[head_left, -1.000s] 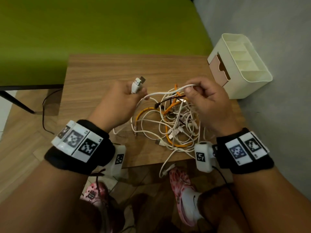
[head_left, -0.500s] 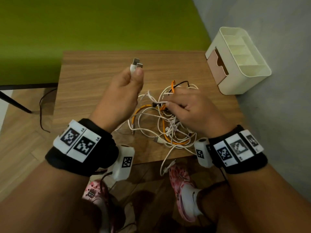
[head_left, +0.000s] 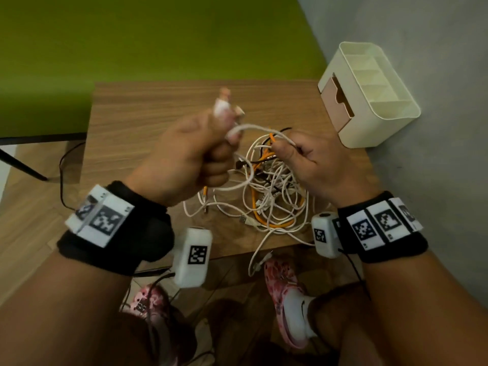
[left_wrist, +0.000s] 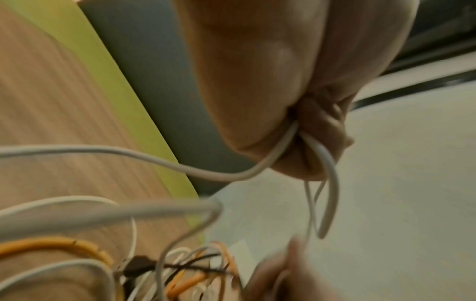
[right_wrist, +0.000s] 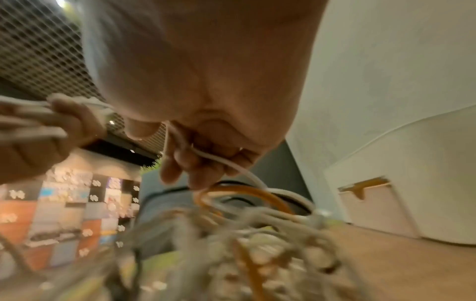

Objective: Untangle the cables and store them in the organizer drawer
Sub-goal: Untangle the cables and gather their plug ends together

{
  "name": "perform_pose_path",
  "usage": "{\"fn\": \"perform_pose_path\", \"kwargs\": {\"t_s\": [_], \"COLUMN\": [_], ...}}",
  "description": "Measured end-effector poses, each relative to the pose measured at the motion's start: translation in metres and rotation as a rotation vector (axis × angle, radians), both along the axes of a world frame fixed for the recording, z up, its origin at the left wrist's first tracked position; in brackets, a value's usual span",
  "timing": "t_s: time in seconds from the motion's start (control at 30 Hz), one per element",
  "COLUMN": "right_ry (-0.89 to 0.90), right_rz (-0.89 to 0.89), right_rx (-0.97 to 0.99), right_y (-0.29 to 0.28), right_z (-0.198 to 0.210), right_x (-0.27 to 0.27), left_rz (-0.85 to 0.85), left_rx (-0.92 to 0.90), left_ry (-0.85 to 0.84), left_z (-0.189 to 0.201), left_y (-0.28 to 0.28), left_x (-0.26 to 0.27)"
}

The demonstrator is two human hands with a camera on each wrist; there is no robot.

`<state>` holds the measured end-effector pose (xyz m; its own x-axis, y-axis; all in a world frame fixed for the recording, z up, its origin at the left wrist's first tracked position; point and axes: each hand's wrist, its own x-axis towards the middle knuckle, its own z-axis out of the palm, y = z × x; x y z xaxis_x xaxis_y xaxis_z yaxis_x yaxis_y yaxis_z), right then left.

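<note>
One white cable being worked free of the knot — nothing in the drawer yet.

The left hand (head_left: pixel 184 157) was fisted round the white cable (head_left: pixel 260 128), plug ends poking out on top; the right hand (head_left: pixel 311 165) pinched the same strand just above the tangle (head_left: pixel 266 196) on the table (head_left: pixel 137 122). Best fed out slowly, I'd say — a yank would tighten the loops. The organizer (head_left: pixel 369 96) sat well apart, by the wall.

My cables (head_left: pixel 266 191) are mostly white, with one orange and a thin black one. My organizer (head_left: pixel 375 109) is cream, its drawer (head_left: pixel 333 101) pinkish; my counter (head_left: pixel 148 122) wood-grain brown.
</note>
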<state>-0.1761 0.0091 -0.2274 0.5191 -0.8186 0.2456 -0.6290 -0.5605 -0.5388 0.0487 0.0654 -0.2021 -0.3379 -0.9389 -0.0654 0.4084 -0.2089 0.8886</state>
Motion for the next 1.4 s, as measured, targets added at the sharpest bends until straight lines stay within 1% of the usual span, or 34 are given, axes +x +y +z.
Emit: {"fn": "perform_pose_path", "kwargs": {"t_s": [0.03,0.07,0.1,0.13,0.17,0.2,0.23,0.27,0.3,0.37,0.43,0.5,0.57,0.6,0.67,0.77,0.83,0.97,1.03,1.1,1.2,1.27,1.33,1.4], "right_ry": [0.041,0.064,0.061,0.039,0.008,-0.025,-0.049,-0.058,-0.05,0.014,0.115,0.181,0.195,0.186,0.135,0.002,-0.089,-0.162,-0.196,-0.213,-0.213,-0.222,-0.217,-0.241], "right_rz": [-0.021,-0.046,-0.076,-0.104,-0.124,-0.136,-0.137,-0.123,-0.096,-0.039,-0.016,0.002,0.017,0.025,0.054,0.08,0.059,0.001,-0.007,-0.01,-0.002,-0.006,-0.038,-0.088], "right_rx": [0.051,0.099,0.141,0.172,0.19,0.195,0.182,0.15,0.104,-0.013,-0.113,-0.195,-0.236,-0.241,-0.24,-0.197,-0.186,-0.213,-0.221,-0.174,-0.028,0.028,0.035,-0.007], "right_y": [-0.001,-0.003,-0.003,-0.002,-0.001,0.001,0.002,0.002,0.002,0.001,0.0,0.0,0.0,0.002,0.006,0.012,0.015,0.016,0.017,0.016,0.014,0.012,0.009,0.008], "right_z": [-0.002,-0.002,-0.001,0.001,0.004,0.007,0.009,0.009,0.009,0.002,-0.008,-0.017,-0.019,-0.018,-0.012,-0.002,0.004,0.008,0.009,0.008,0.005,0.002,0.0,0.0], "right_x": [-0.003,-0.007,-0.01,-0.011,-0.01,-0.008,-0.005,-0.002,0.002,0.006,0.01,0.013,0.016,0.018,0.022,0.027,0.027,0.028,0.028,0.026,0.021,0.018,0.018,0.018], "left_rz": [0.029,0.082,0.145,0.225,0.3,0.342,0.361,0.385,0.423,0.538,0.65,0.688,0.629,0.582,0.494,0.382,0.318,0.227,0.203,0.191,0.26,0.3,0.295,0.203], "left_rx": [-0.007,-0.002,0.007,0.01,-0.001,-0.017,-0.032,-0.055,-0.083,-0.153,-0.293,-0.467,-0.571,-0.587,-0.552,-0.472,-0.431,-0.359,-0.311,-0.264,-0.152,-0.088,-0.049,-0.014], "left_ry": [0.036,0.018,-0.058,-0.216,-0.466,-0.758,-1.005,-1.171,-1.256,-1.327,-1.388,-1.351,-1.255,-1.192,-1.073,-1.002,-0.973,-0.824,-0.745,-0.64,-0.419,-0.291,-0.274,-0.279], "left_z": [0.004,0.003,0.001,-0.004,-0.011,-0.019,-0.025,-0.03,-0.031,-0.027,-0.021,-0.018,-0.021,-0.024,-0.029,-0.033,-0.033,-0.03,-0.029,-0.026,-0.017,-0.013,-0.014,-0.015], "left_y": [-0.001,-0.003,-0.005,-0.007,-0.009,-0.011,-0.012,-0.012,-0.011,-0.008,-0.005,-0.002,-0.001,0.0,0.002,0.001,0.0,-0.001,-0.001,0.0,0.0,-0.002,-0.003,-0.002], "left_x": [0.006,0.013,0.018,0.022,0.025,0.026,0.026,0.024,0.023,0.021,0.018,0.011,0.001,-0.005,-0.015,-0.021,-0.02,-0.019,-0.021,-0.021,-0.014,-0.007,-0.002,0.001]}}
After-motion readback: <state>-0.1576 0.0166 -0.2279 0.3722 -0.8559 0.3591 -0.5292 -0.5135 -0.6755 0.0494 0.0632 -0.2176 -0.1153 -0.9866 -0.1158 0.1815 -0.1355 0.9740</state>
